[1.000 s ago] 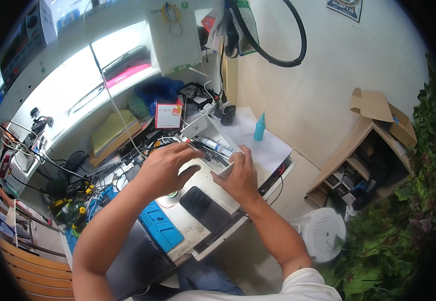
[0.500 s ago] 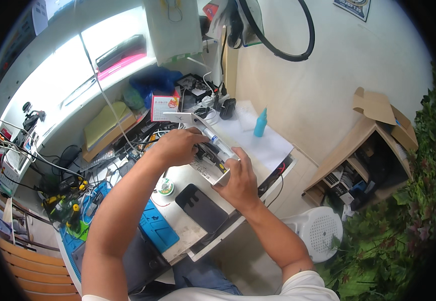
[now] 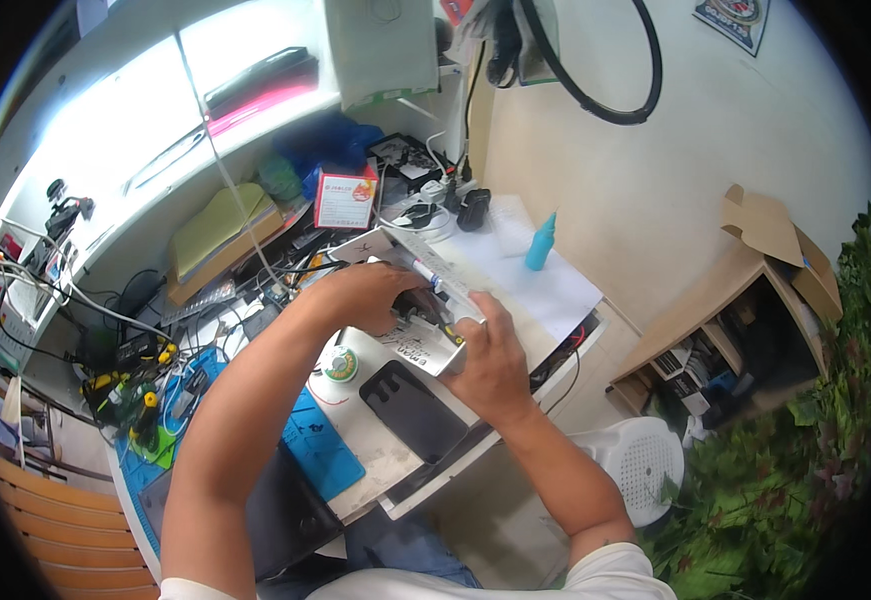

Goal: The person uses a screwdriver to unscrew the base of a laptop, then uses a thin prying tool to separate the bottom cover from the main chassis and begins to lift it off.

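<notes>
A long white open box [image 3: 442,352] with dark writing on its side stands tilted over the desk. Inside lie a marker pen [image 3: 426,273] and several thin tools, partly hidden. My right hand [image 3: 490,355] grips the box's right end, thumb on the near side. Over the box's left part, my left hand [image 3: 370,295] reaches in with curled fingers; their tips, and whatever they pinch, are hidden. Just below the box lies a black phone [image 3: 415,410]. A small round spool [image 3: 338,363] with a green label sits to its left.
A blue work mat [image 3: 320,445] lies by my left forearm. White paper [image 3: 565,300] and a light-blue nozzle bottle [image 3: 541,245] stand at the right. Cables, tools and a red-and-white box [image 3: 345,200] crowd the back. A white stool [image 3: 635,470] is beside the desk.
The whole view has shifted slightly. My left hand's fingers are still in the box, and my right hand keeps its grip on the box's end.
</notes>
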Available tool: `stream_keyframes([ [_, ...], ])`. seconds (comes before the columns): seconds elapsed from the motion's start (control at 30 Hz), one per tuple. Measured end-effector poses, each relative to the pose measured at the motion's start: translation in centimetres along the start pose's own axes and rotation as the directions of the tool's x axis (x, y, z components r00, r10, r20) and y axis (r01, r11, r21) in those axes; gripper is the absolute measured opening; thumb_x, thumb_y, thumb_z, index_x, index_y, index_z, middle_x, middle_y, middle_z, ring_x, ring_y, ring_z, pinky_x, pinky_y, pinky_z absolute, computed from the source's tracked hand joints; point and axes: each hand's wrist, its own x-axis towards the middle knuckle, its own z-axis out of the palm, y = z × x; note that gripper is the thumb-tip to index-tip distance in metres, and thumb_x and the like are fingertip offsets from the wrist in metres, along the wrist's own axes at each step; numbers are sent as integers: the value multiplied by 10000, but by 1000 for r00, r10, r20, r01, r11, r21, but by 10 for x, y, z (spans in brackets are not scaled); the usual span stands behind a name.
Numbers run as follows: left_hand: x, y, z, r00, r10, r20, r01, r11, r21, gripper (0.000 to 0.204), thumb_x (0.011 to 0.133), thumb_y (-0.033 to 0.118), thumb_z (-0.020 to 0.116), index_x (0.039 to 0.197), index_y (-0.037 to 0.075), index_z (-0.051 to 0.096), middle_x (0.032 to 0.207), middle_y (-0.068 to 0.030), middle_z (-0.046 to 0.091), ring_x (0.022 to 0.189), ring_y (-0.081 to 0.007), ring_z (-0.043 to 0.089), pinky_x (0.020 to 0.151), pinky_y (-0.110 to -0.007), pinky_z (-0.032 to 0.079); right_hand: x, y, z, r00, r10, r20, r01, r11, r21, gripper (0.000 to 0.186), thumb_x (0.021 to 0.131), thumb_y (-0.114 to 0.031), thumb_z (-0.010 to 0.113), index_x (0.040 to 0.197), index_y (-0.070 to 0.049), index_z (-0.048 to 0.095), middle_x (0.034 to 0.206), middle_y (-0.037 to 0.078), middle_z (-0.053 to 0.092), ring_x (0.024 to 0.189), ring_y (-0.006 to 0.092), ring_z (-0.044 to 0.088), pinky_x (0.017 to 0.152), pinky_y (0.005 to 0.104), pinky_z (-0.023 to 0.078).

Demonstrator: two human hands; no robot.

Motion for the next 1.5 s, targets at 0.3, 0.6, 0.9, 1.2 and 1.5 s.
stream_keyframes([
  [0.3, 16, 4, -16, 974, -118, 193, 127, 991, -34, 645, 697, 194, 881, 1309, 118, 690, 1153, -84, 783, 1138, -308, 731, 1015, -417, 571, -2, 5, -7, 994, 96, 53, -95, 995, -22, 806, 674, -262, 1027, 1244, -87, 484, 1474, 261, 513, 1270, 485, 613, 994, 528, 582],
  [0.6, 11, 0, -13, 974, -78, 215, 65, 996, 65, 621, 628, 272, 928, 1229, 155, 821, 1208, -91, 794, 1189, -333, 703, 1038, -419, 556, -4, 8, -10, 980, 182, 76, -184, 983, 18, 858, 627, -202, 1035, 1249, -86, 456, 1456, 258, 505, 1234, 484, 625, 966, 531, 589],
  [0.9, 8, 1, -25, 983, -101, 155, 94, 994, 51, 602, 631, 222, 925, 1224, 177, 834, 1145, -148, 803, 1156, -352, 731, 985, -452, 587, -1, 14, -6, 987, 157, 29, -158, 987, 32, 860, 625, -276, 1057, 1211, -72, 461, 1387, 302, 539, 1185, 484, 651, 914, 520, 596],
  [1.2, 16, 10, -41, 992, -53, -115, 62, 995, 73, 549, 684, 154, 847, 1232, 153, 814, 1066, -152, 808, 1014, -370, 767, 906, -467, 604, 1, 21, -8, 984, 156, 92, -165, 981, 105, 837, 650, -246, 1030, 1232, -91, 448, 1387, 301, 536, 1104, 481, 684, 887, 513, 600],
  [1.5, 28, 21, -58, 982, 101, -158, -83, 990, 114, 546, 739, 23, 799, 1265, 169, 801, 1135, -108, 800, 1085, -364, 750, 942, -467, 597, -1, 22, -8, 980, 169, 102, -184, 970, 161, 1078, 687, -198, 997, 1527, -81, 332, 1453, 303, 510, 1250, 493, 644, 1048, 514, 563],
])
